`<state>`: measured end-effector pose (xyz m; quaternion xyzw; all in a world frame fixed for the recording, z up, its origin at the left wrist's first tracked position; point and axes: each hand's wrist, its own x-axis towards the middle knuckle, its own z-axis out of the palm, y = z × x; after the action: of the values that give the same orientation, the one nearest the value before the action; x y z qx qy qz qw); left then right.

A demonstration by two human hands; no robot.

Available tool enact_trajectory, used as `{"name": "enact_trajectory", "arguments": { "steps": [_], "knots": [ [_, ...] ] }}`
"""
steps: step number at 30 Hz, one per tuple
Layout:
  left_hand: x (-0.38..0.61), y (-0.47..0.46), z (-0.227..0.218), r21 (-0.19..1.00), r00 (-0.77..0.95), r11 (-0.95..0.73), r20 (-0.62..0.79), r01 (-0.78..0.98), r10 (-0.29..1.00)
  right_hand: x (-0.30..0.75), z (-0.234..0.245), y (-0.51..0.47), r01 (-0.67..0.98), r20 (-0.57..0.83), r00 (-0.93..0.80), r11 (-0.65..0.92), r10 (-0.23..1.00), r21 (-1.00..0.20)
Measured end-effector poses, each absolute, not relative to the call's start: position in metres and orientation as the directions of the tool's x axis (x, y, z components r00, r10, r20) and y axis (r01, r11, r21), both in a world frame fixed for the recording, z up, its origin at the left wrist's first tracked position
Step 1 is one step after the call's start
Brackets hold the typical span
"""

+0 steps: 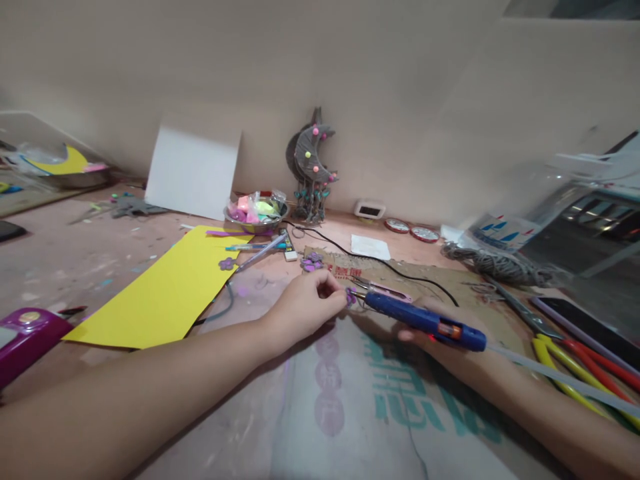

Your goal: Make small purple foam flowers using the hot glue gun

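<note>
My left hand is closed narrow, thumb and fingertips pinching a small purple paper flower just above the near edge of the cardboard that lies in the middle of the surface. My right hand is wrapped around the grip of a blue glue gun. Most of that hand sits under the gun's body, so I cannot tell where my trigger finger is.

The gun's long axis runs from lower right to upper left. A clear glue stick trails out of its back toward the right edge, and the nozzle points straight at the flower. The tip is just beside the petals. I cannot tell whether it touches them. So the flower lies directly left of the nozzle, between my two hands, with my left hand on it and my right reaching it only through the gun.

A pink thread snipper lies on the cardboard just behind the gun, nearly parallel to it. More purple flowers rest by the cardboard's far left corner. A yellow sheet lies well apart toward the left edge.
</note>
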<state>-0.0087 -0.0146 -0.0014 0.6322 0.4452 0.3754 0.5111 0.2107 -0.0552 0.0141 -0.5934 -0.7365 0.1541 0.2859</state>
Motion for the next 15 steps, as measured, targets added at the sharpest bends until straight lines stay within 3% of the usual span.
{"name": "enact_trajectory", "arguments": {
  "steps": [7,15],
  "knots": [
    [-0.008,-0.012,-0.002,0.980,0.303,-0.070,0.010,0.189,0.953,0.216,0.018,-0.056,0.814,0.293,-0.288,0.394,0.912,-0.427],
    [-0.008,-0.006,-0.008,0.978,0.267,-0.117,0.068,0.174,0.961,0.223,0.027,-0.064,0.695,0.290,-0.208,0.350,0.934,-0.629]
  ]
}}
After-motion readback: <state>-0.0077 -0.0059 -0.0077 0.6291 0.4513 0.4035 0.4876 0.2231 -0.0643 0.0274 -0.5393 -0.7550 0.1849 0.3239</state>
